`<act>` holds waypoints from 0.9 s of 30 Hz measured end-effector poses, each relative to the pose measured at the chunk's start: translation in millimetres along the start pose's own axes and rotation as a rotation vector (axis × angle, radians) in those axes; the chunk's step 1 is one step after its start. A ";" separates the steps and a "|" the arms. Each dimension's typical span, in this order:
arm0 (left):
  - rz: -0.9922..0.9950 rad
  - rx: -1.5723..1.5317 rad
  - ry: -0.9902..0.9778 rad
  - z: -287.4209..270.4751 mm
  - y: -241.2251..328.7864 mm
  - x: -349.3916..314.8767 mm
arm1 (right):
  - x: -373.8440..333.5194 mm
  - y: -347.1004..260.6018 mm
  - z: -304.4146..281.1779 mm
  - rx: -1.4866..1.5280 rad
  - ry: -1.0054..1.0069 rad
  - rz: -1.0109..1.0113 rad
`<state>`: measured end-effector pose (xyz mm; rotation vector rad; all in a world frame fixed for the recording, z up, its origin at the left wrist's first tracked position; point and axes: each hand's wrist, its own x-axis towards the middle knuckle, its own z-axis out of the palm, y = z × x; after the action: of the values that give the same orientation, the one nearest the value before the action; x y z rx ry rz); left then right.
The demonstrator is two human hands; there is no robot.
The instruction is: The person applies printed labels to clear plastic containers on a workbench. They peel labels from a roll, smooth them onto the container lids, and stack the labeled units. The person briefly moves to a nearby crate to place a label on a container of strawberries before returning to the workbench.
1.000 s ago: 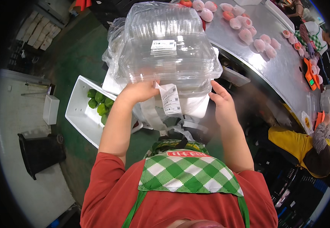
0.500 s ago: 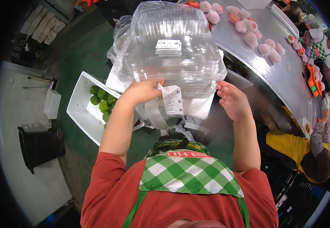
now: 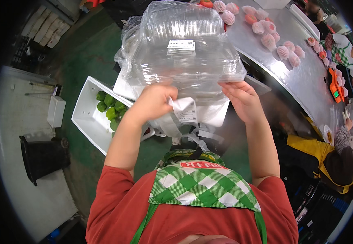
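In front of me stands a nested stack of clear plastic containers, with white barcode labels visible on the upper ones. My left hand is closed at the stack's near left side, its fingers on a strip of white printed labels that hangs and curls toward me. My right hand pinches the near right rim of a clear container, fingers stretched along the edge. Its thumb is partly hidden. Below the stack a white surface shows, with pale paper strips dangling in front.
On the left is a white foam box of green peppers. To the right runs a metal table with net-wrapped fruit and an orange scale. Co-workers stand beyond it. A black bin stands far left.
My right hand has come inward onto the container rim. The upper containers have shifted slightly right and away. My left hand has moved a little with the label strip, which now curls more.
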<state>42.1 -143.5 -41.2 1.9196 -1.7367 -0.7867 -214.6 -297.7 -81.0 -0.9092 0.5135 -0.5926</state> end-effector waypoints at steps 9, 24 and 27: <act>0.262 -0.114 0.454 39.1 -27.0 2.1 | 41.3 -3.5 49.5 -0.527 -0.153 -0.214; 0.302 -0.071 0.726 44.3 -25.0 31.9 | 66.2 9.9 58.0 -0.811 -0.218 0.118; 0.276 -0.179 0.685 46.4 -21.4 28.3 | 63.3 6.2 59.8 -0.803 -0.190 0.129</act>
<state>28.7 -166.3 -93.3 1.5295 -1.3933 -0.1388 -128.9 -302.8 -65.4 -1.6581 0.6423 -0.1595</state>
